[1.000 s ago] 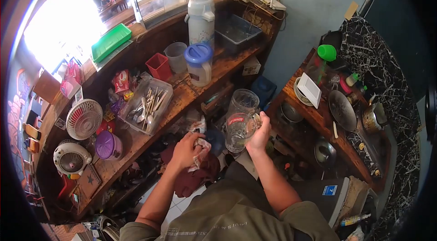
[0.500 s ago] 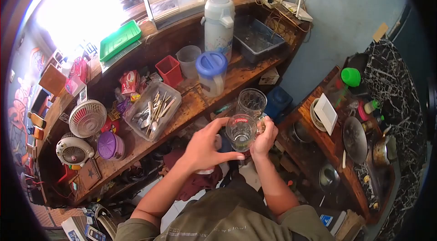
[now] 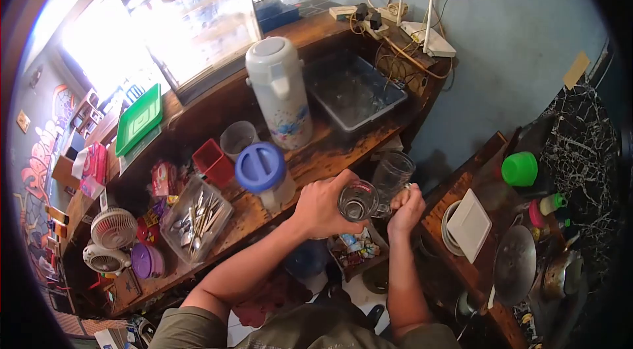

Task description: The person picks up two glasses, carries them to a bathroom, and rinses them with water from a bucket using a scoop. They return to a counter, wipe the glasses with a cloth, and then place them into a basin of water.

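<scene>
My left hand [image 3: 322, 207] is wrapped round a clear glass mug [image 3: 358, 201] with red lettering near its rim, its mouth facing up toward me. A second clear glass mug [image 3: 396, 169] is tilted just beyond it, overlapping it in this view. The fingers of my right hand [image 3: 407, 210] are closed at the handle of that second mug. Both mugs are above the gap in front of the wooden counter [image 3: 330, 167]. A clear pitcher with a blue lid [image 3: 261, 168] stands on the counter left of my left hand.
A tall flowered thermos [image 3: 280, 95] and a dark plastic basin [image 3: 353, 95] stand farther back. To the left lies a cutlery box [image 3: 173, 233] beside a red container [image 3: 213, 163]. At right, a shelf holds a white rectangular dish [image 3: 469, 225] and a wok [image 3: 515, 266].
My left hand has closed round the nearer mug, where it was spread open beside it. Both hands and mugs have moved slightly forward and right; the view has turned toward the right.
</scene>
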Motion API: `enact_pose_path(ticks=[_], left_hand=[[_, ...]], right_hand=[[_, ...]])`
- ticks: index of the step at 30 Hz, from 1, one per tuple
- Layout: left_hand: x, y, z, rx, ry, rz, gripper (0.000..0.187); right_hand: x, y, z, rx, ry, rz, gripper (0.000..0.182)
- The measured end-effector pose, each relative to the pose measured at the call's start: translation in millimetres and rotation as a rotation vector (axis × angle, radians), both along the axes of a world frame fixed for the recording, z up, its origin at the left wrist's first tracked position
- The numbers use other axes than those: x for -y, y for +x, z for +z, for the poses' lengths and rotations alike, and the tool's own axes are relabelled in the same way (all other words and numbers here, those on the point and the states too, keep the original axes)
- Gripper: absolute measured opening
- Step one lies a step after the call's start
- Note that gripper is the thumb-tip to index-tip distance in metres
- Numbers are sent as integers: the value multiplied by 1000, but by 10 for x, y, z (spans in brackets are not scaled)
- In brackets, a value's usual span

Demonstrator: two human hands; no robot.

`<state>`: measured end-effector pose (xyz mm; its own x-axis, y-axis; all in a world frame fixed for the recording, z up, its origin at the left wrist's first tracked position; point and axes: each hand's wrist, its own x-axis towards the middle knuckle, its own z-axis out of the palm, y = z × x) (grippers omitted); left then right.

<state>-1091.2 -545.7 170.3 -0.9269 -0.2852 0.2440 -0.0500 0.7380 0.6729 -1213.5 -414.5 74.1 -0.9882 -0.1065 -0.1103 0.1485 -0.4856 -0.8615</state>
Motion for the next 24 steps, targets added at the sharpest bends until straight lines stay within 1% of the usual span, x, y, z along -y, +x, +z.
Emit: enact_pose_path(ticks=[1, 2, 3, 4, 6, 8, 10, 11, 14, 16, 17, 18, 20, 21, 22, 24], left_hand=[[56, -147, 9, 0, -4, -3, 62], [130, -290, 10, -10, -42, -52, 61], [208, -425, 16, -19, -79, -99, 61], [292, -558, 42, -16, -83, -96, 61], [476, -823, 100, 14, -110, -121, 58], [694, -1084, 44, -13, -125, -117, 59], [896, -1311, 16, -87, -211, -80, 60], [1010, -1413, -25, -57, -244, -53, 59], [1308, -1650, -124, -30, -211, -17, 58], [1526, -1786, -297, -71, -222, -13, 57], [1608, -1826, -336, -64, -180, -11, 56], [1684, -1869, -379, -55, -138, -9, 56], [1811, -1955, -474, -37, -136, -8, 56], [1871, -1992, -528, -14, -130, -4, 55], [1903, -2017, -567, -19, -129, 1, 55], [1963, -2059, -654, 45, -90, 42, 56]], right_hand=[[-43, -182, -59, 8, -20, -31, 41], [-107, -337, -98, 9, 8, -42, 41], [-164, -483, -131, 10, -33, -52, 43], [-196, -608, -155, 14, -74, -62, 45], [-215, -797, -104, 27, -66, -67, 47], [-191, -944, -38, 37, -62, -79, 50], [-106, -1092, 27, 56, -30, -110, 54], [-51, -1166, 44, 53, -36, -115, 54], [124, -1364, 76, -27, -53, -60, 52], [258, -1504, 90, -106, -90, 28, 48], [330, -1567, 79, -157, -114, 64, 42], [420, -1613, 91, -163, -118, 63, 42], [604, -1681, 145, -83, -171, 88, 38], [607, -1775, 26, -164, -185, 182, 39], [655, -1804, 37, -169, -185, 187, 39], [775, -1837, 60, -144, -70, 212, 41]])
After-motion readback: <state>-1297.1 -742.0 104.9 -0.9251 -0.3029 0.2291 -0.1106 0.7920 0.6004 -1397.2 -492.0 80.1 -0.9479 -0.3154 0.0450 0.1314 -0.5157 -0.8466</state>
